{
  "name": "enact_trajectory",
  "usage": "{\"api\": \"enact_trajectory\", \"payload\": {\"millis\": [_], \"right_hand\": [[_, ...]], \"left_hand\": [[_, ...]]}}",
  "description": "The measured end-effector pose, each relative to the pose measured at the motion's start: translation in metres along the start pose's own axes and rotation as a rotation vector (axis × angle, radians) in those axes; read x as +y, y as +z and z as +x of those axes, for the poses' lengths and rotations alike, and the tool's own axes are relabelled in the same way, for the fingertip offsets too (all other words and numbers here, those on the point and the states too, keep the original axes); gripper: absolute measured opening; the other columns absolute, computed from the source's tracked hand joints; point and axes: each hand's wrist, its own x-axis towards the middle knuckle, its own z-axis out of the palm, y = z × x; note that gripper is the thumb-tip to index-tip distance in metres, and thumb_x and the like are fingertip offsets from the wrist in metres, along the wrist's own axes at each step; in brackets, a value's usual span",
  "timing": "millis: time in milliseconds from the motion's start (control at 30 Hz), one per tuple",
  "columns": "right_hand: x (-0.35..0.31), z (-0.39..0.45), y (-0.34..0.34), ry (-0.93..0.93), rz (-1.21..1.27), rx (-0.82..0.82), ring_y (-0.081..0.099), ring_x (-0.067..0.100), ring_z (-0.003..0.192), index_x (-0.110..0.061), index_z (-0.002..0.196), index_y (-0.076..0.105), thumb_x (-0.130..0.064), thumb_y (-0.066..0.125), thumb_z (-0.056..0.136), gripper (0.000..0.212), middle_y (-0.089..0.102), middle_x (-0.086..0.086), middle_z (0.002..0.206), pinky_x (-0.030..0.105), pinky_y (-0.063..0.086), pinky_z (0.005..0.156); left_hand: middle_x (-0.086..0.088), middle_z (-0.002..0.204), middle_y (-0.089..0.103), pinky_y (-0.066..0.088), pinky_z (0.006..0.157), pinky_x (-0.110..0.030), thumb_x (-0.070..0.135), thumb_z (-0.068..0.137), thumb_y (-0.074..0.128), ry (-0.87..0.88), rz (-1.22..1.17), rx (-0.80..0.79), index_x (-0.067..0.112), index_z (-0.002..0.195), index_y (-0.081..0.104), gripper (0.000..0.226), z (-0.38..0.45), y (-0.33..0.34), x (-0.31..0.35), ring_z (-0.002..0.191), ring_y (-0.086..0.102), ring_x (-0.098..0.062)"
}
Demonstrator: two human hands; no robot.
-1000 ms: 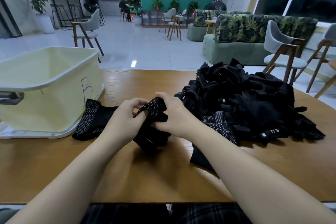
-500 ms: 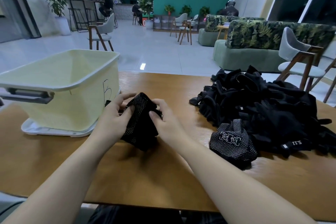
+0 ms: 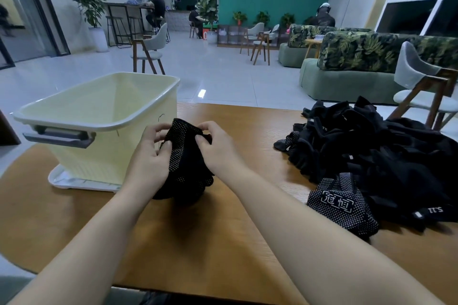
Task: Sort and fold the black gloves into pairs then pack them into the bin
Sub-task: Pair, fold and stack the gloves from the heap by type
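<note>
- Fingers, left hand (image 3: 148, 156): curled round the near-left side of the folded glove bundle (image 3: 186, 161), thumb laid on its dotted face, fingertips hooked over the upper edge. Grasping, not released.
- Fingers, right hand (image 3: 218, 148): curled likewise, pinching the bundle's top-right edge between thumb and forefinger. Grasping the same item.
- Folded glove bundle: black knit with white grip dots, bunched into a compact wad; held between both hands just above the table (image 3: 223, 242), directly beside the bin's near wall. Whether it is one glove or a matched pair cannot be told from the fabric shown.
- Step in hand, by judgement: the fold is being finished or tightened, with the bundle brought up to the bin for packing.
- Next move, by judgement: lift the bundle over the rim and set it inside without letting the fold spring open; one hand would suffice, freeing the other for the pile.
- Bin (image 3: 104, 104): pale yellow plastic, grey side handle, standing on a white tray or lid at the table's left. What shows of its interior holds no gloves; the bottom is hidden.
- Dotted glove (image 3: 343, 205): lies apart at the pile's near edge, printed label uppermost.
- Glove pile (image 3: 384, 151): large black heap, unsorted, on the table's right, well apart from the hands.
</note>
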Motion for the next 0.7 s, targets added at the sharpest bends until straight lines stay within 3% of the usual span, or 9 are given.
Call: {"api": "enact_trajectory", "payload": {"millis": [100, 167, 267, 367, 433, 533, 700], "right_hand": [[-0.004, 0.006, 0.009, 0.061, 0.004, -0.093, 0.055, 0.012, 0.082, -0.02, 0.116, 0.053, -0.019, 0.047, 0.099, 0.018, 0.057, -0.006, 0.093, 0.017, 0.043, 0.064], [-0.003, 0.005, 0.012, 0.089, -0.016, -0.15, 0.053, 0.011, 0.087, -0.018, 0.123, 0.049, -0.021, 0.049, 0.098, 0.025, 0.061, -0.002, 0.107, 0.014, 0.039, 0.063], [0.002, 0.004, 0.014, 0.089, -0.061, -0.161, 0.048, 0.007, 0.097, -0.018, 0.131, 0.045, -0.026, 0.055, 0.095, 0.038, 0.058, -0.002, 0.124, 0.019, 0.037, 0.076], [0.008, 0.002, 0.011, 0.046, -0.084, -0.116, 0.048, 0.008, 0.103, -0.016, 0.135, 0.042, -0.027, 0.057, 0.093, 0.045, 0.051, -0.002, 0.13, 0.021, 0.037, 0.087], [0.015, -0.002, 0.008, 0.027, -0.074, -0.086, 0.051, 0.009, 0.104, -0.015, 0.133, 0.044, -0.021, 0.054, 0.094, 0.041, 0.051, -0.001, 0.129, 0.024, 0.041, 0.091], [0.029, -0.01, 0.005, 0.022, -0.054, -0.045, 0.056, 0.012, 0.101, -0.015, 0.127, 0.05, -0.01, 0.047, 0.092, 0.035, 0.054, -0.001, 0.124, 0.031, 0.046, 0.095], [0.044, -0.022, 0.0, 0.017, -0.079, -0.03, 0.058, 0.015, 0.096, -0.017, 0.122, 0.052, 0.0, 0.045, 0.086, 0.041, 0.053, -0.007, 0.114, 0.033, 0.048, 0.094]], "left_hand": [[-0.001, 0.129, 0.049, 0.035, 0.101, -0.033, 0.009, 0.094, 0.049, 0.015, 0.36, -0.011, 0.024, 0.126, 0.049, 0.035, 0.001, -0.004, -0.007, 0.122, 0.045, -0.023], [-0.011, 0.142, 0.035, 0.02, 0.107, -0.023, 0.01, 0.093, 0.05, -0.019, 0.536, -0.082, 0.009, 0.139, 0.04, 0.046, -0.002, -0.002, -0.015, 0.135, 0.028, -0.022], [-0.018, 0.149, 0.024, 0.015, 0.109, -0.024, 0.013, 0.095, 0.05, -0.033, 0.621, -0.142, 0.005, 0.142, 0.037, 0.05, -0.007, -0.001, -0.022, 0.14, 0.02, -0.025], [-0.019, 0.147, 0.031, 0.021, 0.112, -0.035, 0.021, 0.095, 0.049, 0.091, 0.748, -0.147, 0.002, 0.136, 0.046, 0.046, -0.007, -0.003, -0.027, 0.137, 0.029, -0.031], [-0.015, 0.146, 0.038, 0.024, 0.112, -0.038, 0.04, 0.092, 0.04, 0.177, 0.804, -0.214, 0.005, 0.135, 0.049, 0.057, -0.007, -0.003, -0.027, 0.136, 0.033, -0.03], [-0.004, 0.154, 0.029, 0.019, 0.114, -0.035, 0.068, 0.076, 0.014, 0.204, 0.804, -0.358, 0.018, 0.144, 0.038, 0.088, -0.01, -0.001, -0.024, 0.143, 0.022, -0.021], [0.002, 0.159, 0.013, 0.016, 0.115, -0.033, 0.077, 0.065, -0.001, 0.204, 1.008, -0.51, 0.041, 0.148, 0.009, 0.091, -0.009, 0.002, -0.029, 0.146, 0.012, -0.019]]}}
